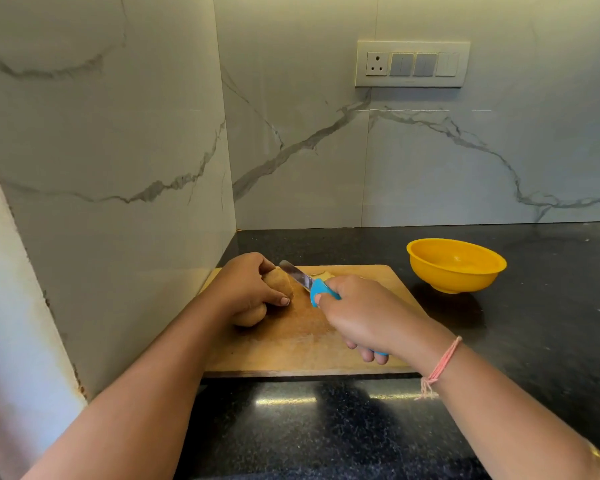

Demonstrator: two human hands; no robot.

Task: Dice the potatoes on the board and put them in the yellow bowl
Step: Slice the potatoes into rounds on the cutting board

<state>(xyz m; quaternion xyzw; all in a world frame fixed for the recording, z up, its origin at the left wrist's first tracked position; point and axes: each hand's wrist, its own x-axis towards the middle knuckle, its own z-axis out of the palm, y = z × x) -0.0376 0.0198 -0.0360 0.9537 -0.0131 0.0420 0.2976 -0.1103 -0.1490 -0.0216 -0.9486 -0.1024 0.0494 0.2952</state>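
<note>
- Left hand [248, 285] curls over potato [280, 284] on board [291, 341], steadying it for cutting.
- Right hand [357, 317] clamps knife [300, 277], blade against potato.
- Yellow bowl [456, 265] waits empty, right of board.

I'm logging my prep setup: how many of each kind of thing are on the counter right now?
potato: 2
knife: 1
cutting board: 1
yellow bowl: 1
Total: 5, leaving out a pale scrap behind the knife, too hidden to identify.
</note>
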